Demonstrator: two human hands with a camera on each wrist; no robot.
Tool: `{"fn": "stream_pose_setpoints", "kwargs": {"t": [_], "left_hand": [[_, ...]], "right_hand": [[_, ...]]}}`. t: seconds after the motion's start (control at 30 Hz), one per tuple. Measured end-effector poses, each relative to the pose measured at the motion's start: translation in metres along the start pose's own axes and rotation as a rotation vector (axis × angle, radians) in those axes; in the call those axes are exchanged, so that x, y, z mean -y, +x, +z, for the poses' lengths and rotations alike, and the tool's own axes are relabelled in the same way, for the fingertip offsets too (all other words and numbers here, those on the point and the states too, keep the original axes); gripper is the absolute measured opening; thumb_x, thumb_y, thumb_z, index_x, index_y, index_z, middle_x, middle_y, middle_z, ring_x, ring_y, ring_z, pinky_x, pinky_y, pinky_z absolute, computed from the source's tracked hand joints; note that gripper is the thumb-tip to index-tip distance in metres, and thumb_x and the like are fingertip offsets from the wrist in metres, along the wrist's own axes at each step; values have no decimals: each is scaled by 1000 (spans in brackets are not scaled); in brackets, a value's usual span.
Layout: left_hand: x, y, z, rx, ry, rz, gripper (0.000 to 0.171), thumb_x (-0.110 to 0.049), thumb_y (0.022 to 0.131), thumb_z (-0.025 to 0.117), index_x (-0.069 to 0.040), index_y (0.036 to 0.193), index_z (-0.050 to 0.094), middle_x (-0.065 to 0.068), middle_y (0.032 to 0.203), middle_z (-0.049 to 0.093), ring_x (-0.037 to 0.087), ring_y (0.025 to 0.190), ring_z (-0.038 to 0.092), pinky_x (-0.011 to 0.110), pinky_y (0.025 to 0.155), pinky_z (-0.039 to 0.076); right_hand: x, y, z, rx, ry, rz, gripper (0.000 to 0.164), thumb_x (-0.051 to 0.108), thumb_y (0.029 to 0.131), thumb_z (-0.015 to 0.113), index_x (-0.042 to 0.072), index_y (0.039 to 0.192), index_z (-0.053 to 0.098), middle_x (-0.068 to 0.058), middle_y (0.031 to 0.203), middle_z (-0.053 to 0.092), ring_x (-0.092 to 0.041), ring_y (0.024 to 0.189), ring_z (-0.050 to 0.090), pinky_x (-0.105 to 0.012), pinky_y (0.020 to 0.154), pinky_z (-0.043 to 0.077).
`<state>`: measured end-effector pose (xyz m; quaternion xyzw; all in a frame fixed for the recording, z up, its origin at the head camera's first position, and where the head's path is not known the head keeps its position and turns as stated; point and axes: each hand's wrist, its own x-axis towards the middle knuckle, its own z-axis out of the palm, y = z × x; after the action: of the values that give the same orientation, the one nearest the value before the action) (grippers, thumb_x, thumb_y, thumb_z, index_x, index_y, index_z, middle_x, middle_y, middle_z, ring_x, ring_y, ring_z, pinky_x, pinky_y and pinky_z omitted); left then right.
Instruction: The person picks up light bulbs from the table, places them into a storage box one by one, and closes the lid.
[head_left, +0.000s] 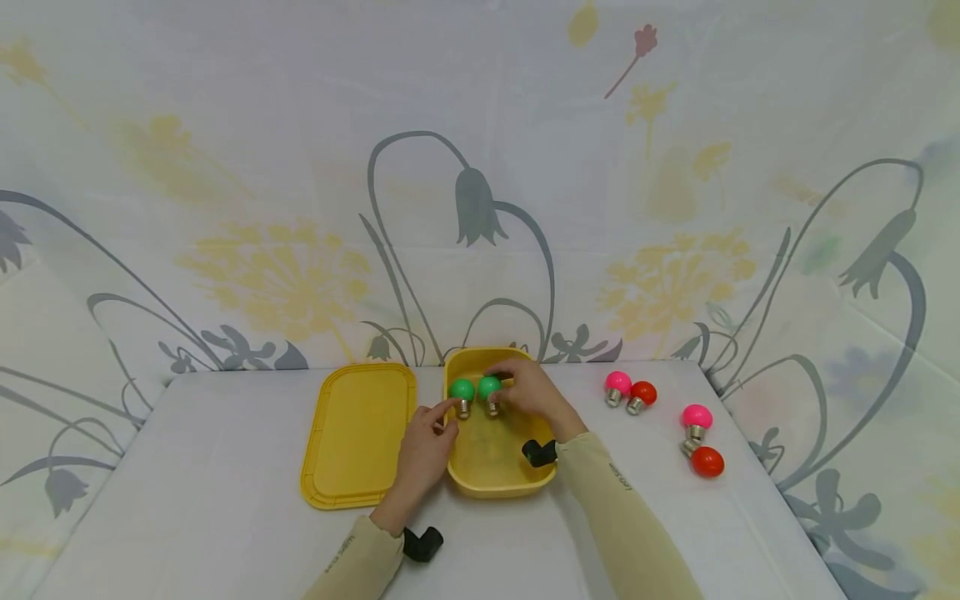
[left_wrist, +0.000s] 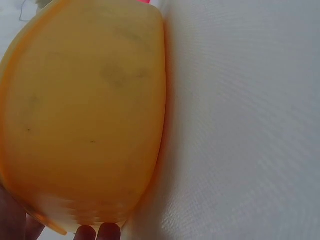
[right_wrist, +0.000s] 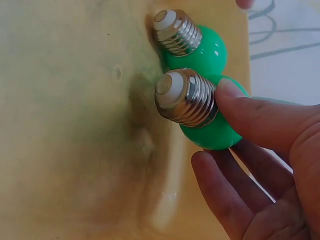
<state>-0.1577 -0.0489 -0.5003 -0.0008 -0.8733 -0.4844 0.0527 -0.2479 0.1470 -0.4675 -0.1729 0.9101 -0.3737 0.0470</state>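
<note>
A yellow plastic box (head_left: 491, 479) stands in front of me with two green light bulbs inside, both with silver screw bases. My right hand (head_left: 532, 390) reaches over the box and pinches the right green bulb (right_wrist: 212, 136), its thumb on the globe near the metal base. Beside it lies the other green bulb (right_wrist: 206, 52), close to the far wall. At the box's left side, my left hand (head_left: 423, 447) holds the rim. Its index finger extends over the edge toward the left bulb, while two fingertips (left_wrist: 108, 231) lie against the outer wall.
Left of the box lies a flat yellow lid (head_left: 358, 442). On the right of the white table are a pink bulb (head_left: 618, 383) beside a red bulb (head_left: 643, 392), and another pink bulb (head_left: 697, 417) beside another red bulb (head_left: 707, 462). A flower-patterned cloth (head_left: 480, 275) hangs behind.
</note>
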Motion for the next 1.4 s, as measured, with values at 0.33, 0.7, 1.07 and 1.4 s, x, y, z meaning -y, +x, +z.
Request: {"fn": "stream_pose_setpoints", "kwargs": {"t": [0.33, 0.7, 1.07, 1.4], "left_hand": [[-3, -1, -1, -3, 6, -1, 33, -16, 96, 61, -16, 128, 69, 5, 90, 52, 17, 73, 50, 30, 61, 41], [-1, 0, 0, 9, 5, -17, 33, -17, 96, 61, -17, 128, 69, 6, 91, 51, 18, 73, 49, 30, 62, 41], [1, 0, 1, 11, 0, -19, 33, -16, 97, 61, -18, 128, 68, 6, 91, 51, 18, 74, 49, 31, 62, 40], [1, -1, 0, -10, -8, 12, 32, -15, 95, 61, -16, 126, 69, 5, 89, 51, 17, 73, 50, 30, 61, 41]], "right_hand": [[2, 0, 3, 13, -26, 12, 30, 6, 82, 80, 7, 112, 74, -7, 111, 71, -27, 110, 63, -43, 100, 45], [2, -1, 2, 12, -43, 19, 32, 9, 83, 80, 8, 114, 73, -6, 113, 70, -26, 110, 63, -43, 100, 45], [-5, 3, 7, 16, -100, 10, 33, 9, 83, 80, 7, 114, 72, -7, 112, 70, -25, 108, 63, -42, 99, 46], [-1, 2, 7, 23, -107, 24, 35, 11, 83, 80, 7, 117, 72, -8, 115, 70, -26, 111, 63, -40, 97, 47]]}}
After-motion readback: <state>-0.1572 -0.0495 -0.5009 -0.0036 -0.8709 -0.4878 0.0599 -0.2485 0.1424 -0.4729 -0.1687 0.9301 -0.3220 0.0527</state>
